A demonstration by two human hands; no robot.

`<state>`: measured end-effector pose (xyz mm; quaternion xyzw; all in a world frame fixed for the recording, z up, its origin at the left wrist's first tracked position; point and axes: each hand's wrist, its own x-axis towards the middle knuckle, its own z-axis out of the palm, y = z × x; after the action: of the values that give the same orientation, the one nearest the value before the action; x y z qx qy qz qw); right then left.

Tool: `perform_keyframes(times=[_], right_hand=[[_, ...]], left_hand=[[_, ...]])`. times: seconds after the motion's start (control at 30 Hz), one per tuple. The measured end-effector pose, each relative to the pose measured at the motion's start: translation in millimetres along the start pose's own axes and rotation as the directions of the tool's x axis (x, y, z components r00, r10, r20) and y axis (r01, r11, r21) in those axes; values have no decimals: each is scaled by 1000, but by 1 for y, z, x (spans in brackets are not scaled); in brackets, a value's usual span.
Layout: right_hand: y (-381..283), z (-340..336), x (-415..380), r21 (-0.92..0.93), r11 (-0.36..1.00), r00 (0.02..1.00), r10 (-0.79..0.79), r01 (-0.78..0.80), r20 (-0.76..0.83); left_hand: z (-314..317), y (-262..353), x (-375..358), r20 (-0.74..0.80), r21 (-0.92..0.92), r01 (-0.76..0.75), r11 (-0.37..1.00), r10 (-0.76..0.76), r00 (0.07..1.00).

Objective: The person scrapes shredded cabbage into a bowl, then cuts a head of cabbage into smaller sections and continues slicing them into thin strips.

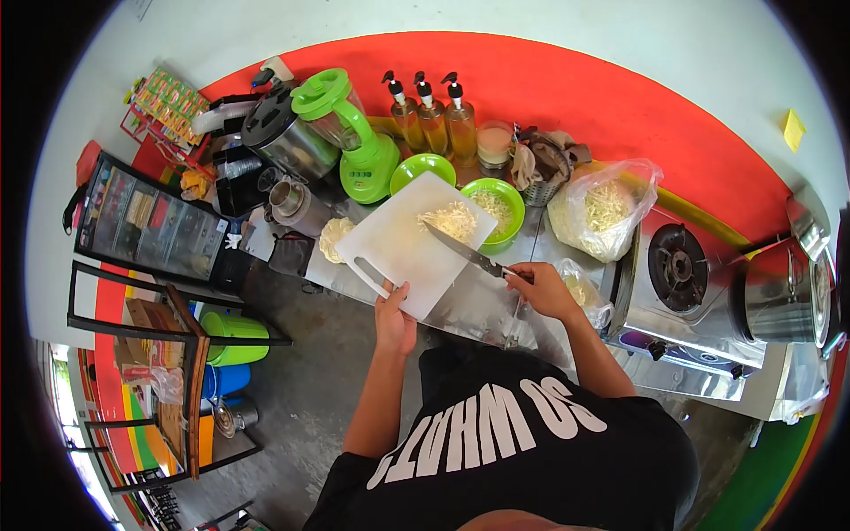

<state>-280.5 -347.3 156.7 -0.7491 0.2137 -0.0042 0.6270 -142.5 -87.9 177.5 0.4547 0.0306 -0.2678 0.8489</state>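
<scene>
My left hand (pixel 396 320) grips the near left edge of a white cutting board (pixel 390 243), beside its handle slot. The board is raised and tilted over the steel counter. My right hand (pixel 537 289) is closed round the handle of a knife (pixel 469 252), whose blade lies at a pile of pale shredded vegetable (pixel 450 221) on the board. Just beyond the board's right corner is a green bowl (pixel 505 212) with more pale shreds in it. A second green bowl (pixel 423 168) is partly hidden behind the board. A pale cauliflower-like piece (pixel 336 240) lies left of the board.
A green blender (pixel 367 168), pump bottles (pixel 432 119) and a metal pot (pixel 297 137) stand at the back. On the right are a bag of shreds (pixel 604 212), a smaller bag (pixel 580 292), a gas burner (pixel 678 265) and a large pot (pixel 784 296).
</scene>
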Motion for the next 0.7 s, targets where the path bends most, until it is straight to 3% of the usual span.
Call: perform_keyframes(times=[0.17, 0.4, 0.7], right_hand=[[11, -8, 2, -66, 996, 996, -64, 60, -58], [30, -18, 9, -16, 1000, 994, 7, -9, -105], [59, -34, 14, -110, 994, 992, 14, -28, -129]], left_hand=[[11, -8, 5, 8, 21, -3, 1000, 3, 1000], [13, -17, 10, 14, 48, -16, 999, 16, 1000], [16, -26, 11, 2, 78, -13, 997, 13, 1000]])
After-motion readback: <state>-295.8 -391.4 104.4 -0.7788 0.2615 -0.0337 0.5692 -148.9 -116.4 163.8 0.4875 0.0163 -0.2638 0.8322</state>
